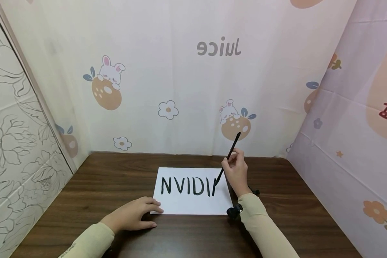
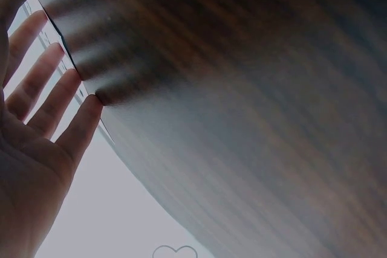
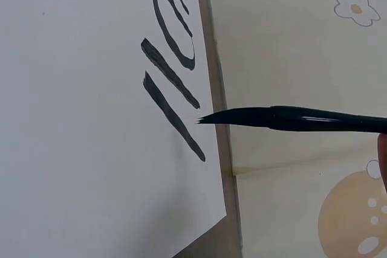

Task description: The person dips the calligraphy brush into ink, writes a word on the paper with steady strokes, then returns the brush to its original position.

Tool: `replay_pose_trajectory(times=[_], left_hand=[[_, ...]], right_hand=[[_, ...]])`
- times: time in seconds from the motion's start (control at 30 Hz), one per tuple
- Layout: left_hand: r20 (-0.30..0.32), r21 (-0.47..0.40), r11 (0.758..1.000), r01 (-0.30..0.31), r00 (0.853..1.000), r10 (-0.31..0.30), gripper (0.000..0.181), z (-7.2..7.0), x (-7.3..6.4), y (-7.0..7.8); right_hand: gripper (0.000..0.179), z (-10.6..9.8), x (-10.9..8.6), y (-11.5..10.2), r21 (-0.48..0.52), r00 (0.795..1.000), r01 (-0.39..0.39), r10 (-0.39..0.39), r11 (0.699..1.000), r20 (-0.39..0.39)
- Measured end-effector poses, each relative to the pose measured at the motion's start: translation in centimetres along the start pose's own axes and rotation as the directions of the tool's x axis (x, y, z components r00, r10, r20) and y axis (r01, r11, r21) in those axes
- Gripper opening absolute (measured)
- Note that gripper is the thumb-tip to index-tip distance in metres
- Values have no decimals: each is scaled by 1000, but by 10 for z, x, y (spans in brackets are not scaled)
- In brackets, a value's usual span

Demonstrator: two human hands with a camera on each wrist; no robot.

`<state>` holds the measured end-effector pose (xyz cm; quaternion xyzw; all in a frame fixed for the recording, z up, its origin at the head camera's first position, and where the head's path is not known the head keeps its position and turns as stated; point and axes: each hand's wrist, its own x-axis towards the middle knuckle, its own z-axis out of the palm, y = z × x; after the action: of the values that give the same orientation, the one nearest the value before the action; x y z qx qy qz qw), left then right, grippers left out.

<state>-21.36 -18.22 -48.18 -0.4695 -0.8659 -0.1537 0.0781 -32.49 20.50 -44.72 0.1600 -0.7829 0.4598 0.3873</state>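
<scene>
A white sheet of paper (image 1: 187,208) lies on the table, with the black letters N, V, I, D and two more strokes (image 1: 211,186) painted across it. Between thumb and fingers, my right hand (image 1: 237,172) pinches a dark writing brush (image 1: 233,146), slanted over the right part of the sheet. In the right wrist view the inked brush tip (image 3: 233,116) is close to the last two strokes; whether it touches the paper I cannot tell. My left hand (image 1: 133,214) rests at the sheet's lower left corner, fingers extended, fingertips on its edge and thumb on the wood.
The brown wooden table (image 1: 187,236) reaches back to a printed curtain (image 1: 187,79) with rabbits and flowers. More patterned cloth (image 1: 345,143) hangs at the right, and a floral panel (image 1: 16,143) stands at the left. A black strap device (image 1: 234,211) sits on my right wrist.
</scene>
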Motion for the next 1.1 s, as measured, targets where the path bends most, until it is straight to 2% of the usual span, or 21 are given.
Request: replay_pose_trajectory(times=[0.3, 0.67, 1.1], left_hand=[[-3, 7, 1000, 3, 1000, -3, 33, 1, 0, 0], [2, 2, 1000, 11, 1000, -11, 33, 1, 0, 0], [-2, 5, 1000, 17, 1000, -17, 34, 2, 0, -2]], right_hand=[[38, 2, 0, 9, 12, 996, -89, 89, 996, -5], [39, 3, -2, 16, -8, 995, -93, 93, 996, -33], [39, 3, -4, 19, -11, 995, -98, 98, 995, -23]])
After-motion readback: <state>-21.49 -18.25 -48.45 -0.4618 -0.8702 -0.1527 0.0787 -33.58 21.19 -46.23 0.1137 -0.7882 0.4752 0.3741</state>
